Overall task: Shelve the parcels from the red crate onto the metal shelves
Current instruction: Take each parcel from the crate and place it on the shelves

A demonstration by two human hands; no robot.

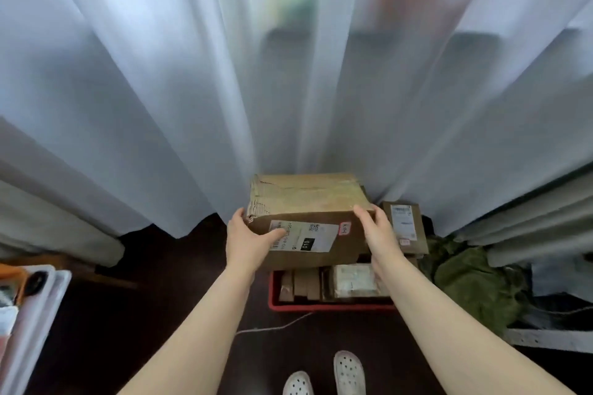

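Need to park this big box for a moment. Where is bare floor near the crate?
Bare dark floor lies left of the red crate, up to the curtain hem. Crowded: the crate is full of parcels, a smaller parcel and green bundle on its right, shoes and cord in front.

My left hand (248,242) and right hand (378,234) sit on either side of a box (308,202), which is above the far end of the crate (330,306). The crate stands on the floor (144,314) just ahead of my shoes (324,375), with more parcels (327,282) inside it. A flat parcel (406,226) lies right of the box. A bundle of cloth (471,285) lies right of the crate. The curtain (224,74) hangs behind everything. A cord (276,327) runs along the floor before the crate.
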